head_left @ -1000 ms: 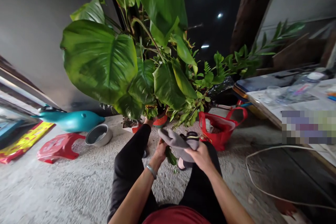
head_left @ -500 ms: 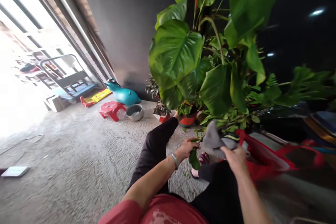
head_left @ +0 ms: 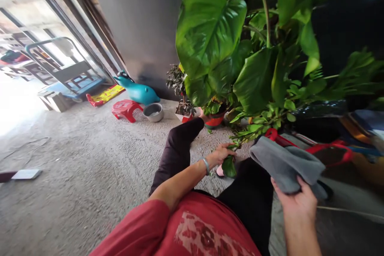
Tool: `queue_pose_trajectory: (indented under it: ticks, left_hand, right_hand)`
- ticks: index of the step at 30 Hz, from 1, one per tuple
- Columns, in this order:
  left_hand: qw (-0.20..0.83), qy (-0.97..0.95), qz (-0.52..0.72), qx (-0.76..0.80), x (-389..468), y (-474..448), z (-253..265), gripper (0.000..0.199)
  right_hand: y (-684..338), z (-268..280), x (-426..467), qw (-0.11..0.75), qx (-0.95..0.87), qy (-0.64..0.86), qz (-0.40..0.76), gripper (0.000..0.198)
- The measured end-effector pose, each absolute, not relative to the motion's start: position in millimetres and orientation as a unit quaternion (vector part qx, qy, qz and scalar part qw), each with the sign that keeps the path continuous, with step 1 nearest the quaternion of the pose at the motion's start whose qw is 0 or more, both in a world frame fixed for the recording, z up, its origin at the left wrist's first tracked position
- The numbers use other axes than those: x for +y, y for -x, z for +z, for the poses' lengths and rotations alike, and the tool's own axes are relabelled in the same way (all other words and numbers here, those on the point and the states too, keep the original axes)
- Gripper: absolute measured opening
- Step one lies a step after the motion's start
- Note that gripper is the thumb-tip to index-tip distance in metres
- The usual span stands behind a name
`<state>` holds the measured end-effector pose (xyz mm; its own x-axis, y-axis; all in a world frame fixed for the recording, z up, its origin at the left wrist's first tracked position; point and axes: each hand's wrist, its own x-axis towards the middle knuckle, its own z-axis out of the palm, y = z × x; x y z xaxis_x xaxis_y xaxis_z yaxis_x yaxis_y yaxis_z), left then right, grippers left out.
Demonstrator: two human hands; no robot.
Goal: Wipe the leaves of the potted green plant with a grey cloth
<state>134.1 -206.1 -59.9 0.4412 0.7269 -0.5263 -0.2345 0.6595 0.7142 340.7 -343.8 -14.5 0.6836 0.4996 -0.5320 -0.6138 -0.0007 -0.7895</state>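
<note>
My left hand (head_left: pixel 222 155) is closed around a leafy stem (head_left: pixel 240 141) low in front of the plants, and one green leaf (head_left: pixel 229 167) hangs below the fingers. On the right, my right hand (head_left: pixel 297 196) grips a folded grey cloth (head_left: pixel 285 164), thumb on top and fingers underneath. The cloth hides part of a red bag (head_left: pixel 336 150) behind it. Above my left hand rises a large plant with broad heart-shaped leaves (head_left: pixel 210 28). Its red and green pot (head_left: pixel 214 121) stands beyond my left foot.
A small potted plant (head_left: pixel 183 110), a metal bowl (head_left: pixel 153 113), a red plastic stool (head_left: pixel 126 110) and a teal inflatable animal toy (head_left: pixel 139 90) line the dark wall. Further left are a blue platform trolley (head_left: pixel 75 88) and a white flat object (head_left: pixel 27 174) on the concrete floor.
My right hand has moved right and closer to me with the grey cloth, which shows more fully. My left hand keeps hold of the stem. The view has tilted down.
</note>
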Motion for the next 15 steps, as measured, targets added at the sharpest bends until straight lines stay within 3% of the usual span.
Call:
queue_pose_trajectory:
  ticks: [9, 15]
  left_hand:
    - [0.777, -0.328, 0.288, 0.454, -222, -133, -51, 0.064]
    - [0.767, -0.339, 0.296, 0.458, -218, -129, -63, 0.043]
  right_hand:
    - [-310, -62, -327, 0.745, 0.1, 0.519, 0.407, 0.04]
    - [-304, -62, -313, 0.759, 0.097, 0.492, 0.416, 0.045]
